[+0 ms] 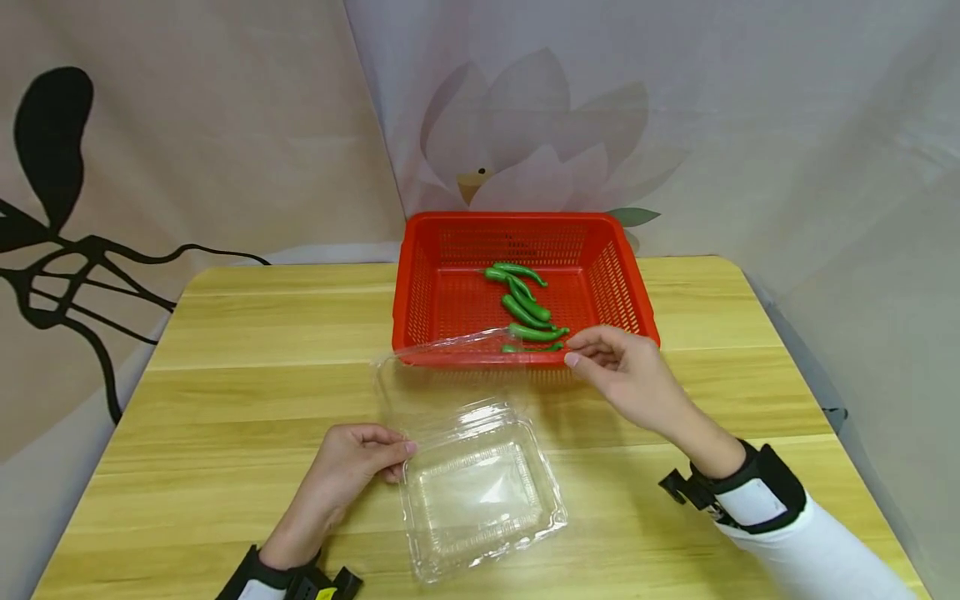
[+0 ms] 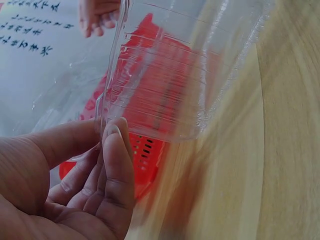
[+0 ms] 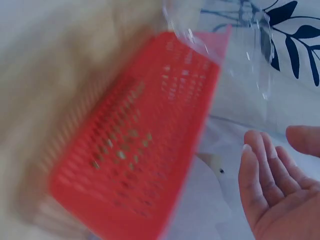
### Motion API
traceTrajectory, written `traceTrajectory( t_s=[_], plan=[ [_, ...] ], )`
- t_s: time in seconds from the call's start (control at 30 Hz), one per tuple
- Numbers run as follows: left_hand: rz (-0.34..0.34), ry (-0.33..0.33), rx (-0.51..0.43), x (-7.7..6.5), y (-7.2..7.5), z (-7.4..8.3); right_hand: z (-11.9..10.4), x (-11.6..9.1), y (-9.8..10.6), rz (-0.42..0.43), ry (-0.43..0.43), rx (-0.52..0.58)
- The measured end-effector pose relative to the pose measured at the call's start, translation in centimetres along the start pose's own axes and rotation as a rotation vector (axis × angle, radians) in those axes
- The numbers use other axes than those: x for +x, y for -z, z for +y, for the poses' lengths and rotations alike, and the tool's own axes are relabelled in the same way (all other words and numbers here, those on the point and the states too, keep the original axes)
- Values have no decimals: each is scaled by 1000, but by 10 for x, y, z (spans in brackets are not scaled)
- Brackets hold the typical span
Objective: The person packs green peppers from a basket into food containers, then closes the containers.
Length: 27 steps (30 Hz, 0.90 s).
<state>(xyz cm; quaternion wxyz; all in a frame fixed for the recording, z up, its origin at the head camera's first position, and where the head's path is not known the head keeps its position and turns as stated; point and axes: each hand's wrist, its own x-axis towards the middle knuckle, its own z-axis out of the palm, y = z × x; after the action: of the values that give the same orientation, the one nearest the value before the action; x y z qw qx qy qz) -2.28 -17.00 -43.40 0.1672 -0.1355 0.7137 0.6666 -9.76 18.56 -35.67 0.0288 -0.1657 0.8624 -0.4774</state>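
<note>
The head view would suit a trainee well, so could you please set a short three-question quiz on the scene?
1. Which hand pinches the edge of the clear container: A) left; B) right; C) neither?
2. True or false: the green peppers lie inside the red basket.
3. Fill in the blank: the container's lid is ____ rather than closed.

Key: 1. A, the left hand; 2. True; 3. open.

R sleeve (image 1: pixel 825 550) wht — both wrist straps (image 1: pixel 783 482) blk.
</note>
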Motion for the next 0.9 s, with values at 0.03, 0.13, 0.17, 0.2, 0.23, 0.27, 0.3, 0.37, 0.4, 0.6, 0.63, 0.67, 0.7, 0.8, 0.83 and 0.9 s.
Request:
traceTrajectory(
  t_s=[0.03,0.13,0.17,0.2,0.23,0.27,0.3,0.37,0.4,0.6,0.63,0.67,0.7,0.8,0.83,0.9],
  plan=[
    [-1,-1,-2,0,0,0,-4,4,5,15,10,-24],
    [-6,-7,-6,-1,1,1,-13,16,17,45,26,-102],
    [-4,-8,-3,-1,1,1,-16,20,20,48,31,-127],
    [1,-9,-1,-1,1,1,-17,24,23,51,32,-149],
    [6,-9,0,-2,1,0,-19,27,25,49,28,-165],
    [10,-8,1,-2,1,0,-20,30,26,46,23,-179],
    [15,-8,1,-3,1,0,-22,34,27,41,19,-193],
    [19,-8,-2,-3,0,-1,-22,40,27,27,13,-211],
    [16,-9,-7,-4,0,-2,-23,43,27,19,9,-217],
    [5,-18,-7,-5,1,-4,-22,61,26,-51,13,-294],
    [6,-18,-7,-5,1,-4,-22,64,26,-63,13,-314],
    [8,-17,-8,-6,1,-3,-22,67,26,-77,12,-339],
    [7,-17,-10,-6,1,-3,-22,70,26,-94,11,-371],
    [4,-17,-17,-6,1,-3,-23,81,25,-158,18,-483],
    [2,-18,-21,-6,1,-3,-23,84,24,-181,23,-521],
    [-1,-19,-25,-7,2,-2,-24,90,23,-229,42,-600]
  ],
)
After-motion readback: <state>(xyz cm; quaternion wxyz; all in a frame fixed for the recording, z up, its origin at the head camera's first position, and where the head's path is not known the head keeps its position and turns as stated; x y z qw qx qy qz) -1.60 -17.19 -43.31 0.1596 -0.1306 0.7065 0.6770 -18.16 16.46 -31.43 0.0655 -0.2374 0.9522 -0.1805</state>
